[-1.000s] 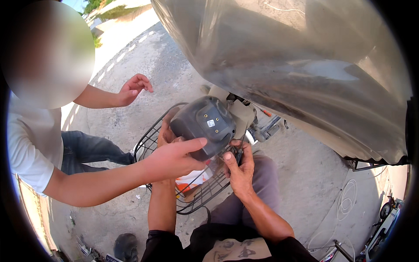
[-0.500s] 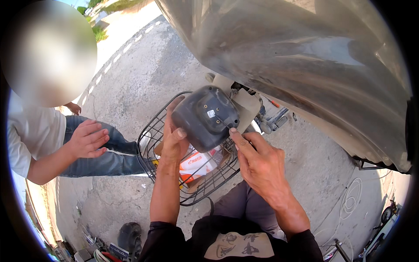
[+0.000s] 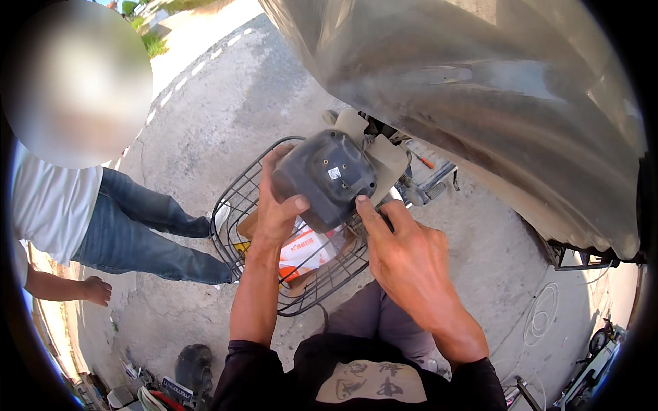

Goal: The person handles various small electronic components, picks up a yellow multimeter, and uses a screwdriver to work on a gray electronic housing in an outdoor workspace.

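A rounded black plastic housing [image 3: 319, 198], with small brass-coloured holes and a white sticker on its face, is tilted above the wire basket [image 3: 301, 301]. My left hand [image 3: 277, 209] grips its left side, thumb across the front edge and fingers behind. At the lower right edge, my right hand [image 3: 404, 246] is closed, its index fingertip close to the housing. A thin dark line runs from that fingertip over the housing's face. What the right fingers hold is mostly hidden. Inside the basket lie a white-and-orange package [image 3: 305, 248] and cardboard.
Beige vehicle panels [image 3: 387, 164] stand behind the housing, near a red-handled tool [image 3: 426, 162]. A large translucent plastic sheet [image 3: 480, 89] covers the upper right. Another person's jeans [image 3: 144, 240] are at the left. Coiled pale hose [image 3: 543, 316] lies on the concrete at right.
The other person's raised hand has dropped down and away to the left. My hands stay on or beside the housing, which has shifted only slightly.
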Available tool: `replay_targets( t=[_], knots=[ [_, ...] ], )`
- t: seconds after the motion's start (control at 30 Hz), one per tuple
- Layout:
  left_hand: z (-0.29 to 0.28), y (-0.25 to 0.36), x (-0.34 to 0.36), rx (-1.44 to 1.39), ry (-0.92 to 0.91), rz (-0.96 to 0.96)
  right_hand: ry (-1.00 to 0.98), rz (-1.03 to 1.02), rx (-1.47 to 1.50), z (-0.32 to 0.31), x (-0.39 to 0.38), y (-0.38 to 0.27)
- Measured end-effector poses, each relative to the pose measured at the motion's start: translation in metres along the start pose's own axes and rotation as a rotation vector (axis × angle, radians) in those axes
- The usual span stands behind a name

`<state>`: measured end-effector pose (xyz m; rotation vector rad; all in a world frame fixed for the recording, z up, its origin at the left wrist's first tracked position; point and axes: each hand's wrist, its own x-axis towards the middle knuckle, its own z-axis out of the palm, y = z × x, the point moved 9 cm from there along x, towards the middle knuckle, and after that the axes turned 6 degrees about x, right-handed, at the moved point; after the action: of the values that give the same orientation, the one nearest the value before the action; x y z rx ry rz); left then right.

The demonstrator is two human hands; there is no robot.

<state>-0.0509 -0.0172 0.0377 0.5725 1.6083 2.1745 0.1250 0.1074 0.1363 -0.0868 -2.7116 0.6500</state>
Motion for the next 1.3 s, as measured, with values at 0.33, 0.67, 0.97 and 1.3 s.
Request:
replay_targets(
  t=[0.33,0.67,0.97,1.3],
  knots=[
    [0.001,0.000,-0.001,-0.044,-0.032,0.006,-0.022,-0.007,-0.056,0.006,0.003,-0.008],
    [0.003,-0.001,-0.001,-0.035,-0.043,0.025,0.015,0.025,-0.028,0.007,-0.001,-0.008],
    [-0.001,-0.005,-0.001,-0.034,-0.034,0.014,0.044,0.013,-0.050,0.011,-0.006,-0.010],
    [-0.001,-0.004,0.001,-0.008,-0.025,0.022,0.142,0.065,0.054,0.001,-0.010,0.015]
  ],
)
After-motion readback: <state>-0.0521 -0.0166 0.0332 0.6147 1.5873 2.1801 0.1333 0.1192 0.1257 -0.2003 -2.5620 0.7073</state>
